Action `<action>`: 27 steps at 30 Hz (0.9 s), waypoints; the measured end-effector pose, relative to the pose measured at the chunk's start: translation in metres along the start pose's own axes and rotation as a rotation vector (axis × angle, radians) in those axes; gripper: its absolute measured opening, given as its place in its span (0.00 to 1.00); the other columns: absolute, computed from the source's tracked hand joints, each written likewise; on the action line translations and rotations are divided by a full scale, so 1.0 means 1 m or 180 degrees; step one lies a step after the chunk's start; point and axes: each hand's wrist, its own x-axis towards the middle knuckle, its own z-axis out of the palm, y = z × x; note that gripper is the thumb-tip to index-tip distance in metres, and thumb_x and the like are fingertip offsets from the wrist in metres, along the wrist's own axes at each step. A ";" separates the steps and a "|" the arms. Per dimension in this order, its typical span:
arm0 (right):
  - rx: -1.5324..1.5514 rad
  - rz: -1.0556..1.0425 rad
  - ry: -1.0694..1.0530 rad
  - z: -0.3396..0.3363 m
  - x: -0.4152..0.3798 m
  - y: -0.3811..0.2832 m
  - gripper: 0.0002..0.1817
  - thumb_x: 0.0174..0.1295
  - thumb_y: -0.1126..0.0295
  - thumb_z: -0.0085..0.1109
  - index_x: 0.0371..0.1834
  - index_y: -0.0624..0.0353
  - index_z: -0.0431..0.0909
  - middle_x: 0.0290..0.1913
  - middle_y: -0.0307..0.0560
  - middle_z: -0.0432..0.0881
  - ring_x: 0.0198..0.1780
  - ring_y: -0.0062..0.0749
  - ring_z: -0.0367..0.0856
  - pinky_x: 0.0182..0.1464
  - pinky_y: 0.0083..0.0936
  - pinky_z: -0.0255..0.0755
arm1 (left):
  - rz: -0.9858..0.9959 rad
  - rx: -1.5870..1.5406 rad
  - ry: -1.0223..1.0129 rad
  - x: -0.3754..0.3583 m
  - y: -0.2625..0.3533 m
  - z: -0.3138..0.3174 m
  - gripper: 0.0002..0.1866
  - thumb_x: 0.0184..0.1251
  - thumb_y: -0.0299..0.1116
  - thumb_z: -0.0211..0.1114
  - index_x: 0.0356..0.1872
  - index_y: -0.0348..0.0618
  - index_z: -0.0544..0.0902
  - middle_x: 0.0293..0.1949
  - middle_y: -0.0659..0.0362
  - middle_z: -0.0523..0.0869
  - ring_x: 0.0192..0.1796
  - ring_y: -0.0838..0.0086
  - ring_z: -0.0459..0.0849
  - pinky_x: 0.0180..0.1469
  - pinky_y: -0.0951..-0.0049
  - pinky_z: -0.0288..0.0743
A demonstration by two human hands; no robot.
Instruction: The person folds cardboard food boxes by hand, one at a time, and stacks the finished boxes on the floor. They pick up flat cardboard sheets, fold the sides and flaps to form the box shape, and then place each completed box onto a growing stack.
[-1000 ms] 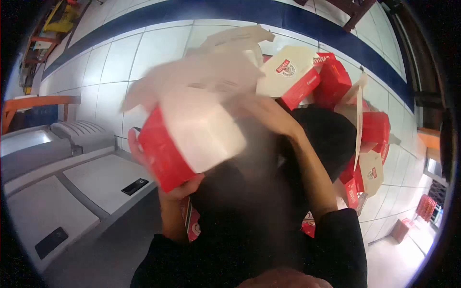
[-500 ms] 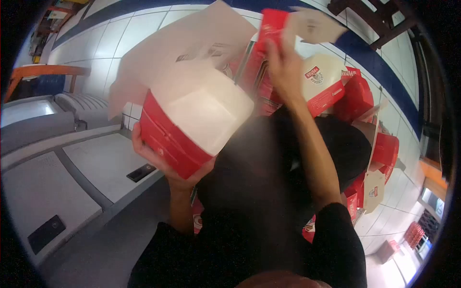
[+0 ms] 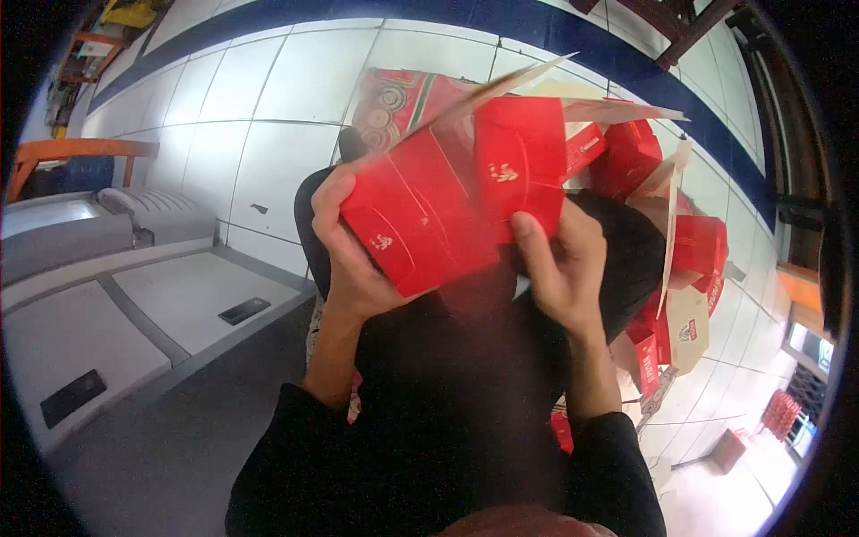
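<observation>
My left hand (image 3: pixel 347 242) is wrapped around the lower left end of a red takeaway box (image 3: pixel 416 210), its thumb side at the upper corner. Beside it is a second red takeaway box (image 3: pixel 523 148), gripped at its lower edge by my right hand (image 3: pixel 571 264) with the thumb on the near face. The two boxes meet or overlap side by side above my lap. Their pale open lids tilt away from me at the far side, and their insides are hidden.
More red and cream boxes (image 3: pixel 626 157) are piled right of my knee, with others (image 3: pixel 698 246) further along. A patterned mat (image 3: pixel 394 107) lies on white floor tiles. At the left is a grey-white chest freezer (image 3: pixel 188 295). An orange bench (image 3: pixel 80 148) is behind it.
The left box has turned from showing its white inside to showing its red outside. My right hand has come down and nearer with its box, bringing it against the left one.
</observation>
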 end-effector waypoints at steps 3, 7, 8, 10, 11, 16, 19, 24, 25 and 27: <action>-0.0008 0.0009 -0.0169 0.005 -0.004 -0.002 0.09 0.74 0.75 0.62 0.51 0.68 0.85 0.41 0.56 0.87 0.39 0.42 0.87 0.45 0.32 0.78 | -0.0021 0.0201 -0.0054 -0.002 0.004 -0.001 0.73 0.37 0.47 0.96 0.81 0.44 0.51 0.72 0.43 0.64 0.75 0.51 0.69 0.75 0.52 0.68; 0.0237 0.0037 -0.0428 0.004 -0.006 0.000 0.08 0.75 0.73 0.60 0.48 0.68 0.83 0.38 0.57 0.84 0.37 0.48 0.84 0.44 0.34 0.76 | 0.0048 0.0091 -0.0063 -0.002 0.000 0.003 0.71 0.38 0.46 0.96 0.80 0.44 0.52 0.72 0.42 0.65 0.75 0.50 0.70 0.75 0.49 0.68; 0.0230 0.0037 -0.0416 0.002 -0.006 0.000 0.08 0.75 0.73 0.60 0.48 0.68 0.83 0.38 0.57 0.84 0.37 0.48 0.84 0.44 0.34 0.76 | 0.0127 0.0094 -0.0065 -0.001 -0.002 0.003 0.70 0.39 0.45 0.96 0.80 0.44 0.52 0.72 0.42 0.66 0.76 0.49 0.70 0.75 0.49 0.68; 0.0399 0.0134 -0.0843 -0.003 -0.003 -0.001 0.09 0.77 0.71 0.58 0.47 0.68 0.82 0.38 0.58 0.83 0.37 0.49 0.83 0.44 0.33 0.75 | 0.0178 0.0033 -0.0107 -0.002 -0.002 0.003 0.70 0.39 0.45 0.95 0.80 0.43 0.52 0.72 0.41 0.66 0.76 0.48 0.70 0.76 0.49 0.68; 0.0394 0.0131 -0.0842 -0.006 -0.002 0.002 0.09 0.77 0.71 0.58 0.47 0.68 0.82 0.38 0.58 0.83 0.37 0.49 0.83 0.44 0.33 0.75 | 0.0229 -0.0023 -0.0144 -0.001 -0.002 0.004 0.69 0.40 0.44 0.95 0.79 0.43 0.53 0.72 0.41 0.67 0.76 0.48 0.70 0.76 0.48 0.68; 0.0267 -0.0624 0.0360 -0.006 0.012 0.035 0.11 0.79 0.69 0.56 0.49 0.67 0.83 0.39 0.48 0.84 0.40 0.33 0.82 0.44 0.28 0.75 | 0.0264 0.0064 -0.0144 -0.001 0.005 -0.002 0.69 0.40 0.45 0.95 0.80 0.44 0.53 0.72 0.40 0.66 0.76 0.47 0.72 0.76 0.46 0.68; -0.0251 0.0685 0.0990 0.002 0.016 0.069 0.13 0.80 0.67 0.57 0.53 0.67 0.83 0.41 0.43 0.86 0.41 0.23 0.81 0.44 0.24 0.75 | 0.0100 -0.0136 -0.0043 -0.012 0.007 -0.001 0.66 0.46 0.46 0.92 0.80 0.47 0.51 0.74 0.40 0.66 0.76 0.49 0.72 0.77 0.47 0.68; 0.0667 0.1429 0.0464 0.010 0.010 0.089 0.14 0.79 0.67 0.60 0.56 0.69 0.83 0.43 0.40 0.88 0.40 0.17 0.81 0.43 0.22 0.76 | -0.0290 -0.0202 0.0412 -0.040 -0.017 0.010 0.52 0.63 0.40 0.83 0.79 0.49 0.53 0.75 0.45 0.66 0.77 0.56 0.71 0.78 0.49 0.71; 0.0836 0.1223 0.0604 0.013 0.008 0.089 0.14 0.80 0.68 0.59 0.56 0.69 0.84 0.43 0.40 0.88 0.41 0.18 0.81 0.44 0.22 0.77 | -0.0295 -0.0205 0.0407 -0.043 -0.019 0.009 0.52 0.63 0.40 0.83 0.79 0.49 0.53 0.75 0.45 0.66 0.77 0.56 0.71 0.78 0.49 0.71; 0.1063 0.1020 0.0784 0.018 0.001 0.096 0.14 0.81 0.68 0.57 0.59 0.68 0.83 0.44 0.40 0.88 0.45 0.19 0.83 0.49 0.22 0.78 | -0.0860 -0.0563 0.0595 -0.057 -0.032 0.006 0.49 0.67 0.38 0.80 0.79 0.50 0.54 0.75 0.45 0.66 0.77 0.57 0.72 0.78 0.50 0.73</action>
